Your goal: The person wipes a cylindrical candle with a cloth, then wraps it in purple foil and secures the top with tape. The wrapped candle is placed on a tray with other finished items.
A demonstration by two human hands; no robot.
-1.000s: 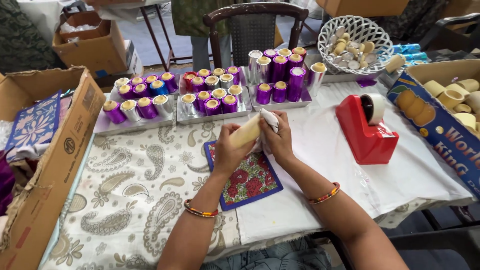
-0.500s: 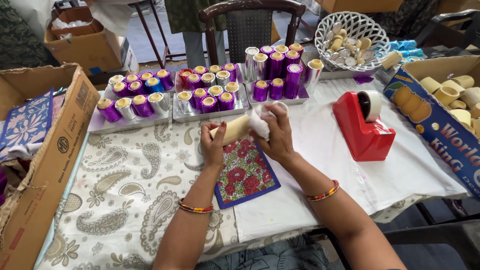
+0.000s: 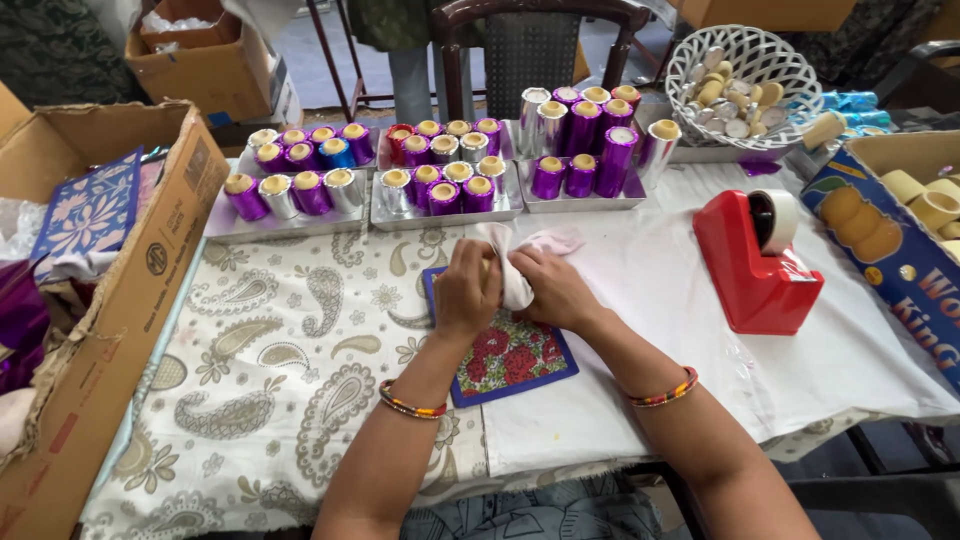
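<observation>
The counter is covered with a pale cloth printed with a paisley pattern, and a plain white cloth is laid over its right part. Behind the far edge a dark wooden chair with a woven back is placed. A grey floor is seen beyond it. The room is lit evenly by soft light.

The cream-coloured roll seen earlier between the hands is now hidden: the left hand closes over it, and white cloth bunches against the right hand.
</observation>
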